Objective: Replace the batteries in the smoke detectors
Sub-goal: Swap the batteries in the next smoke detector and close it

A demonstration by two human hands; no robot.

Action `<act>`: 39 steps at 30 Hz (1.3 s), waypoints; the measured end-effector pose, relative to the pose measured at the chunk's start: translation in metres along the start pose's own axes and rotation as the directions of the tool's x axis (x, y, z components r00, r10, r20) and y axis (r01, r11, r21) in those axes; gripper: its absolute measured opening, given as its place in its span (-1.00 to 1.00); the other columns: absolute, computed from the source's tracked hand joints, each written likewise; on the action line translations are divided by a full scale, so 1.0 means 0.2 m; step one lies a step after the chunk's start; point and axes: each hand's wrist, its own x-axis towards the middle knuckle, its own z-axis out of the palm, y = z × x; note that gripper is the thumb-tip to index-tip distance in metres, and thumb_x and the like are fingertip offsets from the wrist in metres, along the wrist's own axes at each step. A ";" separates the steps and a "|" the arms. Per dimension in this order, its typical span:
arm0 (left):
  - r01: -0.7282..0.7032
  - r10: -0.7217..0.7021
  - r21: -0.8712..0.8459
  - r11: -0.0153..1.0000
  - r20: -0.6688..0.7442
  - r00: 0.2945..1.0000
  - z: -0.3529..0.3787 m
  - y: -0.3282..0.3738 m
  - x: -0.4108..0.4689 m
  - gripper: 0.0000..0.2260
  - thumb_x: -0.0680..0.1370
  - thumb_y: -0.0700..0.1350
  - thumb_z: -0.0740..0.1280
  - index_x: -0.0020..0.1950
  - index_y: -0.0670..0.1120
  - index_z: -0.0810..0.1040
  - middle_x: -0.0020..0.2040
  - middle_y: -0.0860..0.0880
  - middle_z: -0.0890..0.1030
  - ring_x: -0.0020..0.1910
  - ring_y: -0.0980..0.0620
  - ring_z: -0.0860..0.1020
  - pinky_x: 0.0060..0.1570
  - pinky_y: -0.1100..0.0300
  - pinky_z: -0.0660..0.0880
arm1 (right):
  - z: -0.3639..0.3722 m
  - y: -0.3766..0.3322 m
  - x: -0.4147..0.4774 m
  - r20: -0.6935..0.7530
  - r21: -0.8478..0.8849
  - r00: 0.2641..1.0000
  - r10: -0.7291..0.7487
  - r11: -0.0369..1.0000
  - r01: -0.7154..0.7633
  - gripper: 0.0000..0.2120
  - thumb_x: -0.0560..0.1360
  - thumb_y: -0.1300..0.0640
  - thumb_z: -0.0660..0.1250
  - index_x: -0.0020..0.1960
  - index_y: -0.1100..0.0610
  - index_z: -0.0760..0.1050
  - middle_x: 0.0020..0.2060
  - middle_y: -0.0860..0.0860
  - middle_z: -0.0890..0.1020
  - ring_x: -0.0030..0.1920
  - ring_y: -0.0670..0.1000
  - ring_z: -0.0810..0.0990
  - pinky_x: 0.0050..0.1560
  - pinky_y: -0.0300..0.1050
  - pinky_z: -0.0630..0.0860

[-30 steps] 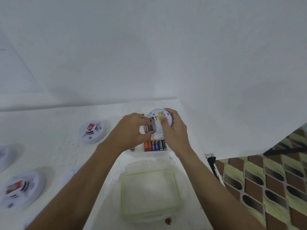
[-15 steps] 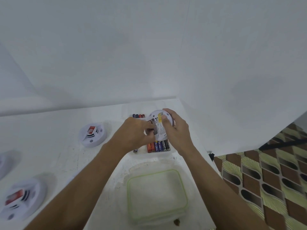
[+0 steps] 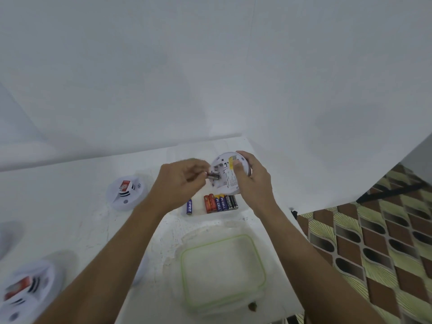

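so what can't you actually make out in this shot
Head view only:
- battery pinched by the left hand: motion blur hides its brand and ends.
- held detector in the right hand: label print too small to read.
- lower-left detector: blurred, cut by the frame edge.
- brown speck beside the container: too small to identify.

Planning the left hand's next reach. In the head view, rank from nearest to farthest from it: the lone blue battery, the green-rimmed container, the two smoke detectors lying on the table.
1. Lone blue battery, just below the left hand.
2. Red-stickered smoke detector, to its left.
3. Green-rimmed container, toward the near edge.
4. Blurred smoke detector, lower left corner.
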 end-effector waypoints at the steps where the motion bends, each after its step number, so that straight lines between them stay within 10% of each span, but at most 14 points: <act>1: 0.041 -0.044 -0.044 0.998 -0.058 0.997 0.01 0.00 0.00 -0.84 0.53 -0.25 0.37 0.01 -0.02 0.64 -0.13 0.06 0.72 -0.13 0.12 0.69 0.01 0.16 0.61 | -0.01 0.00 0.00 -0.011 0.004 1.000 0.010 1.000 -0.010 -0.76 0.66 0.02 0.23 0.30 0.00 0.51 0.03 -0.20 0.62 0.04 -0.17 0.60 0.08 -0.18 0.57; 6: -0.032 0.026 0.299 0.954 0.025 0.999 0.03 -0.04 0.00 -0.91 0.59 -0.21 0.30 -0.03 -0.06 0.58 -0.25 0.13 0.61 -0.32 0.21 0.54 -0.21 0.37 0.43 | -0.06 0.02 0.02 -0.035 0.025 0.999 0.015 1.000 -0.014 -0.77 0.66 0.06 0.24 0.30 0.01 0.51 0.03 -0.20 0.61 0.03 -0.17 0.59 0.10 -0.12 0.58; 14: -0.155 -0.176 0.786 0.599 0.317 0.932 0.10 -0.13 0.04 -0.73 0.64 0.12 0.18 0.15 0.08 0.63 0.04 0.12 0.67 0.03 0.07 0.50 0.13 0.15 0.30 | -0.08 0.03 0.07 0.037 0.026 0.999 0.013 1.000 -0.014 -0.75 0.66 0.06 0.23 0.31 0.02 0.50 0.08 -0.12 0.61 0.11 -0.07 0.59 0.11 -0.08 0.59; 20: -0.006 -0.268 0.746 0.666 0.248 0.931 0.10 -0.14 0.06 -0.72 0.61 0.05 0.28 0.30 0.07 0.56 0.17 0.11 0.63 0.12 0.10 0.51 0.18 0.19 0.38 | -0.08 0.04 0.13 0.115 0.040 0.993 -0.001 0.999 -0.004 -0.74 0.65 0.08 0.25 0.32 0.04 0.50 0.09 -0.13 0.61 0.11 -0.12 0.59 0.08 -0.18 0.58; 28: 0.048 -0.046 0.513 0.857 -0.017 0.999 0.05 -0.05 0.18 -0.86 0.55 -0.14 0.37 0.07 -0.05 0.68 -0.18 0.16 0.60 -0.29 0.28 0.49 -0.21 0.53 0.32 | -0.03 0.04 0.23 0.155 0.113 0.987 0.031 0.992 -0.049 -0.76 0.65 0.07 0.26 0.30 0.00 0.49 0.05 -0.16 0.61 0.06 -0.17 0.60 -0.02 -0.26 0.58; 39: 0.178 -0.338 0.707 0.685 0.092 0.937 0.10 -0.28 0.64 -0.80 0.56 -0.14 0.37 0.15 -0.16 0.64 0.05 -0.10 0.65 -0.05 -0.06 0.61 -0.08 0.23 0.46 | 0.02 0.07 0.41 0.174 0.109 0.984 0.040 0.992 -0.059 -0.75 0.64 0.07 0.27 0.31 0.03 0.48 0.03 -0.23 0.60 0.06 -0.22 0.59 -0.03 -0.35 0.54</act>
